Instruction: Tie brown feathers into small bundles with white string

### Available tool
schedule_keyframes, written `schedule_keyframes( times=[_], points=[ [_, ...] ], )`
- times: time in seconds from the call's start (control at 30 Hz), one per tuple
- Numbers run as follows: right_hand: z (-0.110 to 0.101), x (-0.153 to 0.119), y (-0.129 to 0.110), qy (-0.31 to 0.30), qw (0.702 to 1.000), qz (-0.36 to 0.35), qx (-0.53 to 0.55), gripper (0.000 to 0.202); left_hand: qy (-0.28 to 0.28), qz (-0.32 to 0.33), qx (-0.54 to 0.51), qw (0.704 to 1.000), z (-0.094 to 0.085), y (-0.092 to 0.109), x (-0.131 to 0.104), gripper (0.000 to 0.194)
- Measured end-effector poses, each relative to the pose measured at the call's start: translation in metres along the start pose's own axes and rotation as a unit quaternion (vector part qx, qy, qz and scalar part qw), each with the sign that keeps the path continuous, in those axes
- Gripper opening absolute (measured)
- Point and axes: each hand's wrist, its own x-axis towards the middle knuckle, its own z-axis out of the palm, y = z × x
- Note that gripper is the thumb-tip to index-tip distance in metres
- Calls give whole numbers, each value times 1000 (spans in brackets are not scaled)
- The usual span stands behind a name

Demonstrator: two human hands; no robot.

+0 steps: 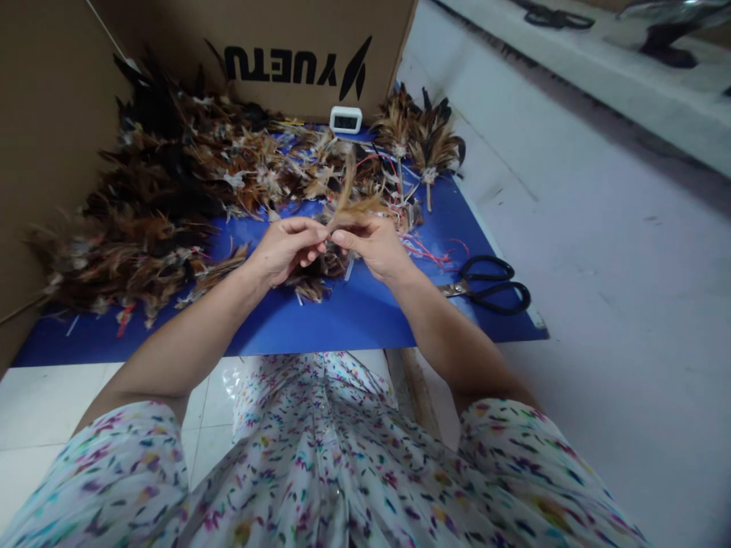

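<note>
My left hand (294, 245) and my right hand (368, 242) meet over the blue tabletop (251, 323), thumbs and fingertips pinched almost together. Light brown feathers (347, 186) rise from between the two pinches, and more tan feathers fan over the back of my right fingers. Both hands grip this small bunch near its lower end; the quill tips are too small to make out. Below and behind the hands lie loose feathers (311, 288). Pink-red strings (426, 251) spread just right of my right hand. Black-handled scissors (494, 285) rest beside my right forearm.
Heaps of brown and black feathers (137, 243) cover the table's left and back. Tied feather bunches (426, 137) lie at the back right. A small white digital clock (346, 120) stands before a cardboard box (285, 30). A pale wall (560, 198) borders the table on the right.
</note>
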Motion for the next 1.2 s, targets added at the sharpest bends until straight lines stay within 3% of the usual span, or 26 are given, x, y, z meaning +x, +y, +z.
schedule_keyframes(
  times=[0.13,0.27,0.37,0.47,0.6,0.7,0.77,0.9,1.03,1.2],
  points=[
    [-4,0,4,18,992,-22,-125,29,56,65,-21,996,-5,6,4,19],
    [-2,-3,6,-25,966,-47,-252,11,106,121,-16,987,-11,8,9,17],
    [1,-6,6,-48,944,-76,-318,10,123,144,-8,982,-14,7,13,16],
    [5,-9,4,-56,912,-82,-398,9,137,153,-8,979,-15,4,16,15],
    [10,-11,3,-87,852,-50,-514,24,147,151,-5,977,-15,2,17,13],
    [14,-12,6,-111,833,-25,-542,18,146,151,9,978,-15,1,17,13],
    [15,-12,8,-105,843,-1,-527,12,144,149,7,978,-15,0,17,13],
    [10,-9,9,-60,894,33,-443,10,148,147,-5,978,-14,0,16,14],
    [3,-3,10,-1,949,50,-310,11,160,146,-32,976,-12,3,15,14],
    [1,2,5,78,984,71,-143,17,161,131,-56,977,-9,4,13,15]
  ],
)
